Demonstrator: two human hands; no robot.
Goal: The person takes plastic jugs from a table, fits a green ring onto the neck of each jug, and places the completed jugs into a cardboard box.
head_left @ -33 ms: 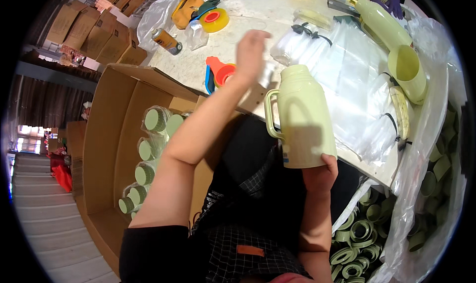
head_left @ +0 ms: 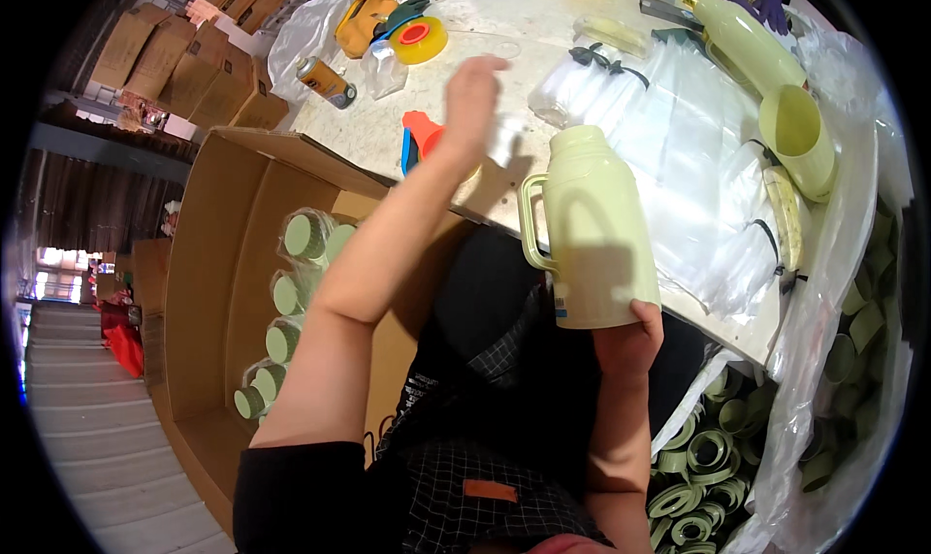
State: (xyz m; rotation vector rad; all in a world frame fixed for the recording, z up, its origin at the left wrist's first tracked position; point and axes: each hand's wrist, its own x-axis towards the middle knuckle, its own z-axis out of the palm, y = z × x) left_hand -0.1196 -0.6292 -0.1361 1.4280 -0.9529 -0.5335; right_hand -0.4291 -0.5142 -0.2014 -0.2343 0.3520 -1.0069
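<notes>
My right hand [head_left: 628, 339] grips the bottom of a pale green thermos jug [head_left: 593, 226] with a side handle, holding it upright at the near edge of the white table [head_left: 388, 127]. My left hand [head_left: 472, 90] is raised over the table beyond the jug, blurred, with its fingers close together. A bit of clear plastic [head_left: 504, 145] shows just beside it; whether the hand holds it is unclear. An orange and blue tool [head_left: 419, 135] lies right under my left wrist.
An open cardboard box [head_left: 208, 263] on my left holds several wrapped green jugs [head_left: 289, 294]. Clear bags [head_left: 679, 176], a green cup [head_left: 795, 132], a yellow tape roll [head_left: 419, 40] and a spray can [head_left: 325, 81] lie on the table. Green rings [head_left: 703, 457] fill a bag lower right. Another person's purple-gloved hand [head_left: 773, 6] works at the far end.
</notes>
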